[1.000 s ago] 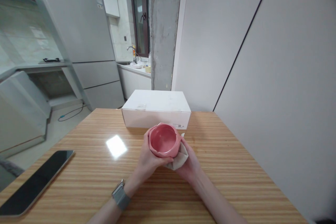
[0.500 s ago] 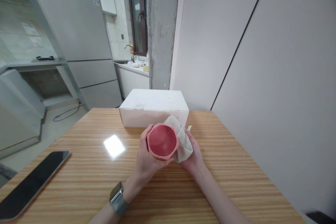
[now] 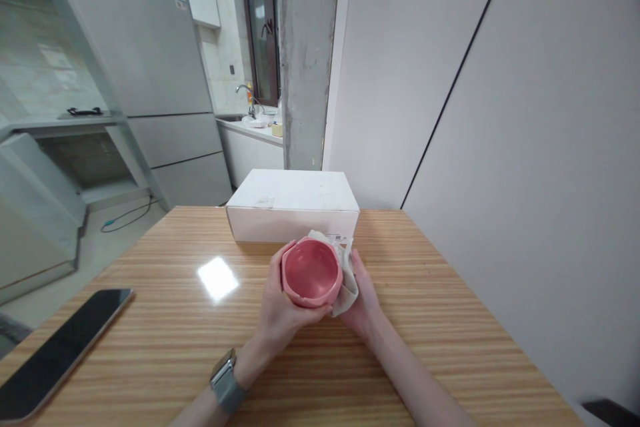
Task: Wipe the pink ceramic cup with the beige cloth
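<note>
A pink bowl (image 3: pixel 312 272) with an angular rim is tilted so that its inside faces me. My left hand (image 3: pixel 284 299) grips it from the left, thumb along the underside and fingers round the far edge. Against the bowl's right side lies a pale grey-beige cloth (image 3: pixel 349 290). My right hand (image 3: pixel 364 297) is closed on the cloth and presses it to the outside of the bowl; most of its fingers are hidden behind the cloth.
A white box (image 3: pixel 293 207) stands at the far side of the wood-grain table (image 3: pixel 200 353), just beyond the bowl. At the left edge lies a dark phone (image 3: pixel 65 353). A refrigerator (image 3: pixel 135 40) and a sink counter (image 3: pixel 250 137) are in the background.
My right hand has moved slightly left, pushing the cloth closer around the bowl's outside, so less cloth shows. The bowl has shifted a little down and right in my left hand.
</note>
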Demonstrator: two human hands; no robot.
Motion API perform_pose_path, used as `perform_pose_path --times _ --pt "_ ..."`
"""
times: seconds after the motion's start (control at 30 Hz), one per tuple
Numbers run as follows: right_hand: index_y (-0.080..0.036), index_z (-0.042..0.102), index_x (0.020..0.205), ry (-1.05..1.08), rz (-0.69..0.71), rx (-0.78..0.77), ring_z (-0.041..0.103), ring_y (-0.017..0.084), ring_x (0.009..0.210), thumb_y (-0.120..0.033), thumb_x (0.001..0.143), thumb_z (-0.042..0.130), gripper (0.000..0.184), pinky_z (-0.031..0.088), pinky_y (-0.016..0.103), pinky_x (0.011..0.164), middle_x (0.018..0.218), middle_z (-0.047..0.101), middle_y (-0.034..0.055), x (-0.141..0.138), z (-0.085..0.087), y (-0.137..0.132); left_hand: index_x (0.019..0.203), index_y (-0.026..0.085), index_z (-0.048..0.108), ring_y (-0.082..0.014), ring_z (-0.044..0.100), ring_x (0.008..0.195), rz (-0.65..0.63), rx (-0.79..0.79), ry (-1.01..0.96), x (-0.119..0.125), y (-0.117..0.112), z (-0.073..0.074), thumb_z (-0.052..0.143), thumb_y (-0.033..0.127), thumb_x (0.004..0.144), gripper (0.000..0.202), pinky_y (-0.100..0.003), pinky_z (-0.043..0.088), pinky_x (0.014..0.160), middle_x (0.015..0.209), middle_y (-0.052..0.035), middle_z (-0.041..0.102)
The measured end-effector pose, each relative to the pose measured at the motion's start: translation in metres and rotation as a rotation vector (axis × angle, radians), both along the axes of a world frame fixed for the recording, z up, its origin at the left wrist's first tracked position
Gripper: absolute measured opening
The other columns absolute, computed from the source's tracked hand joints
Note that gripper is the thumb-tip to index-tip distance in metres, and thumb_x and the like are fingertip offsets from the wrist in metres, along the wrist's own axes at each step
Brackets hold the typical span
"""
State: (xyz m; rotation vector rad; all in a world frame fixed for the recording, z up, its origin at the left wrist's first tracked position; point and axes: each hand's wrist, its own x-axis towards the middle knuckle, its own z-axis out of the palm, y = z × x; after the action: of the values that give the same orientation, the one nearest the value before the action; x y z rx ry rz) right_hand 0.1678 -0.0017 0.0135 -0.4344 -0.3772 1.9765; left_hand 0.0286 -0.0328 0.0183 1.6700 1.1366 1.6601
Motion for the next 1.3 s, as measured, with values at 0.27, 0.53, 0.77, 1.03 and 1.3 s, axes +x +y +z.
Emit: perform_pose_path --times 0.27,0.53,0.77,1.03,1.3 --pt "-0.021 0.059 0.117 0.008 -0.019 0.053 0.064 0.022 0.1 -0.054 0.088 0.042 0.046 0.047 0.04 0.092 0.102 0.072 0.0051 0.01 0.004 -0.001 0.135 0.022 0.033 -0.0312 0.046 0.123 0.196 -0.001 0.003 -0.007 0.005 -0.002 0.086 0.03 0.047 0.103 -0.049 0.039 0.102 0.134 -0.0119 0.044" --pt "-0.022 0.063 0.109 -0.03 0.039 0.072 0.064 0.022 0.101 -0.061 0.085 0.043 0.05 0.048 0.04 0.091 0.098 0.073 0.0042 0.005 0.007 -0.003 0.134 0.022 0.034 -0.0297 0.047 0.122 0.101 0.007 0.017 -0.006 0.004 -0.003 0.086 0.027 0.046 0.102 -0.046 0.039 0.103 0.133 -0.0105 0.045" --pt "-0.019 0.066 0.101 -0.056 0.007 0.092 0.064 0.025 0.101 -0.05 0.077 0.062 0.04 0.051 0.041 0.09 0.098 0.072 0.0072 -0.01 -0.001 -0.007 0.13 0.02 0.039 -0.0326 0.048 0.121 -0.069 0.011 -0.077 0.003 0.001 -0.006 0.087 0.029 0.041 0.102 -0.05 0.038 0.104 0.132 -0.0125 0.047" --pt "-0.02 0.065 0.106 -0.012 0.082 0.074 0.063 0.023 0.105 -0.038 0.08 0.063 0.032 0.053 0.038 0.09 0.115 0.066 0.0077 -0.017 0.006 -0.018 0.134 0.021 0.034 -0.0329 0.047 0.122 -0.02 0.005 -0.008 0.0 0.005 -0.01 0.089 0.032 0.04 0.108 -0.051 0.037 0.105 0.133 -0.0127 0.047" --pt "-0.023 0.066 0.098 -0.03 -0.071 0.095 0.059 0.025 0.109 -0.036 0.079 0.064 0.023 0.051 0.042 0.094 0.11 0.068 0.0062 -0.015 0.001 -0.015 0.137 0.021 0.03 -0.0335 0.045 0.125 0.022 0.024 0.049 -0.003 0.007 -0.008 0.09 0.034 0.039 0.115 -0.05 0.038 0.104 0.137 -0.0141 0.044"
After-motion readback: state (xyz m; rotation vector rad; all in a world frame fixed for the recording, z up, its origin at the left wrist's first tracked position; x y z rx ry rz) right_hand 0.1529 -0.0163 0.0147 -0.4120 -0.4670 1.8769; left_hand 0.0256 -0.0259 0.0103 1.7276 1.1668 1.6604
